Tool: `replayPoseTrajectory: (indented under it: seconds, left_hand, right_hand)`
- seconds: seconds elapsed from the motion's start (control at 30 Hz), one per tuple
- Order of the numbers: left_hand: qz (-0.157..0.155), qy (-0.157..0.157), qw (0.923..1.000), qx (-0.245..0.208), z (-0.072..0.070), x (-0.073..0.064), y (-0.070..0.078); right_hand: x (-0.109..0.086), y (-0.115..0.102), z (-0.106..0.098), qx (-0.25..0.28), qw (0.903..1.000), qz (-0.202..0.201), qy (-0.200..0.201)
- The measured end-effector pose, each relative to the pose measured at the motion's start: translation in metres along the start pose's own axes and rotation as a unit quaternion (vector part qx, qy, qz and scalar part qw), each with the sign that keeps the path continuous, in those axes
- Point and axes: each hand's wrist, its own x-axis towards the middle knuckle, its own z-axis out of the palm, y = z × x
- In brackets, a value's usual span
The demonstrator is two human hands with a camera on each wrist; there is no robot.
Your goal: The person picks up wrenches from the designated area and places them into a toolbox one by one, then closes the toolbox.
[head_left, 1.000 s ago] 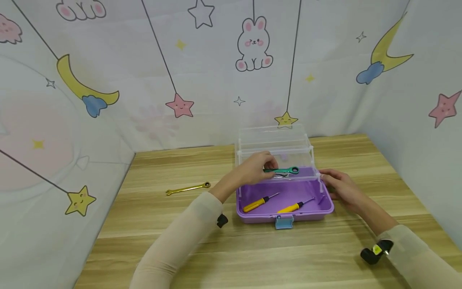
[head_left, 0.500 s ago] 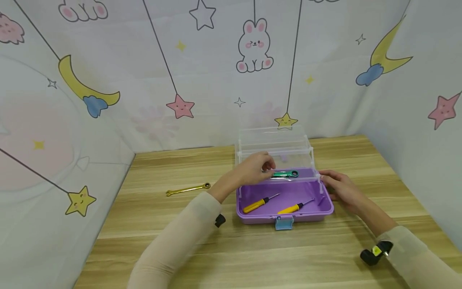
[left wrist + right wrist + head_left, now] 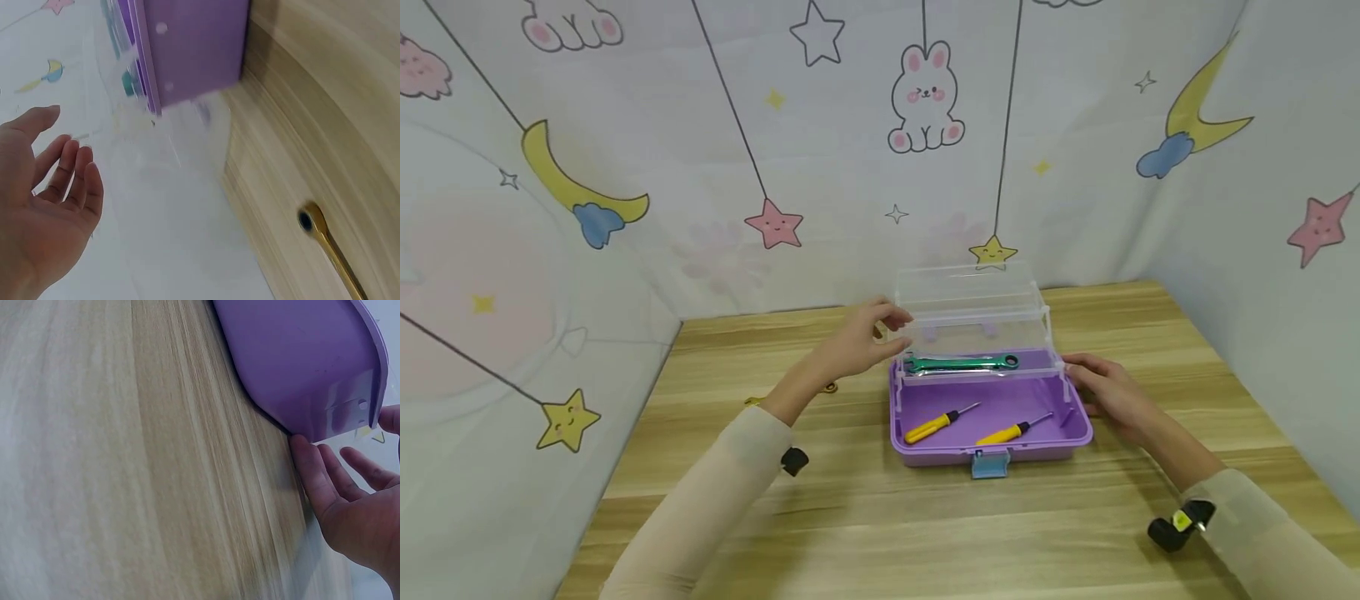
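My left hand [image 3: 859, 340] is in the air by the left rear corner of a purple toolbox [image 3: 936, 457]. Its fingers are spread from the thumb and hold nothing. A green ratchet wrench [image 3: 962, 363] lies in the box's clear upper tray [image 3: 981, 376], over some silvery metal. Two yellow-handled screwdrivers, one at left [image 3: 928, 428] and one at right [image 3: 1002, 435], lie on the box floor. At the box's right rear corner is my right hand [image 3: 1108, 390]; in the right wrist view its thumb is at the rim and its loosely extended fingers touch low on the corner.
The box's clear lid [image 3: 966, 287] stands raised near the patterned cloth backdrop [image 3: 835, 150]. A gold ratchet wrench [image 3: 337, 256] lies on the wooden table left of the box, partly hidden by my left arm in the head view. A blue latch [image 3: 990, 464] hangs down in front.
My left hand lowered the green wrench into the upper tray, let go, and moved left, out of the box. My right hand has stayed at the box's corner.
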Motion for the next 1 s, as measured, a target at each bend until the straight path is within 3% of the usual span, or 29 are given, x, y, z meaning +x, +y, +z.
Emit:
replayPoseTrajectory:
  seconds: [0.17,0.4,0.7,1.0]
  left_hand:
    - [-0.023,0.028,0.9993,-0.001,-0.019,-0.022,-0.017]
    - [-0.052,0.041,0.9977,0.015,-0.037,-0.047,-0.037]
    - [-0.102,0.011,0.9943,0.030,-0.053,-0.071,-0.063]
    - [-0.133,-0.006,0.9899,0.050,-0.060,-0.094,-0.084]
  right_hand:
    - [0.001,-0.002,0.000,-0.002,1.0000,0.000,-0.001]
    - [0.002,-0.003,-0.003,0.002,1.0000,-0.003,0.001]
    - [-0.001,-0.003,-0.003,0.012,0.9998,-0.012,-0.005]
    - [-0.002,-0.002,-0.002,0.006,1.0000,-0.007,-0.003]
